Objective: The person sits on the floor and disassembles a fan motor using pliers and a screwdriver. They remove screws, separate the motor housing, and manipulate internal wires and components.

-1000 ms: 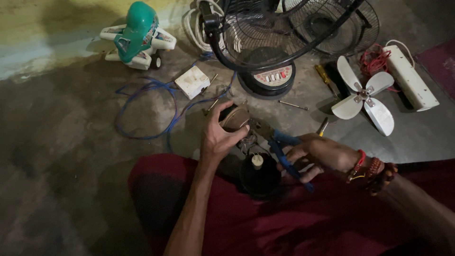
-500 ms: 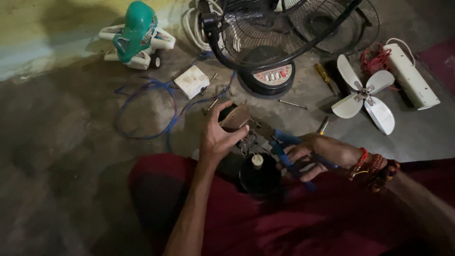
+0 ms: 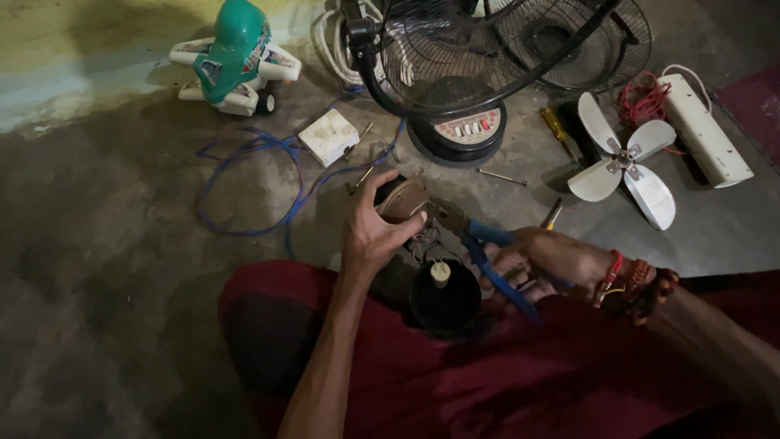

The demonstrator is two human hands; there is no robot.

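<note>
Left hand [image 3: 370,236] gripping brown motor part [image 3: 402,199], right hand [image 3: 544,260] closed on blue-handled pliers [image 3: 487,252] (just beside it)

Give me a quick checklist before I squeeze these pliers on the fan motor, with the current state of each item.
1. Left hand steadying the motor part: ok.
2. Right hand gripping the blue-handled pliers: ok.
3. Plier tips seated on the right wire: cannot tell, too dark.
4. Black motor housing resting on the lap: ok.
5. Fan blade and screwdriver lying away from the hands: ok.
6. Lighting on the work: not ok, dim.
</note>
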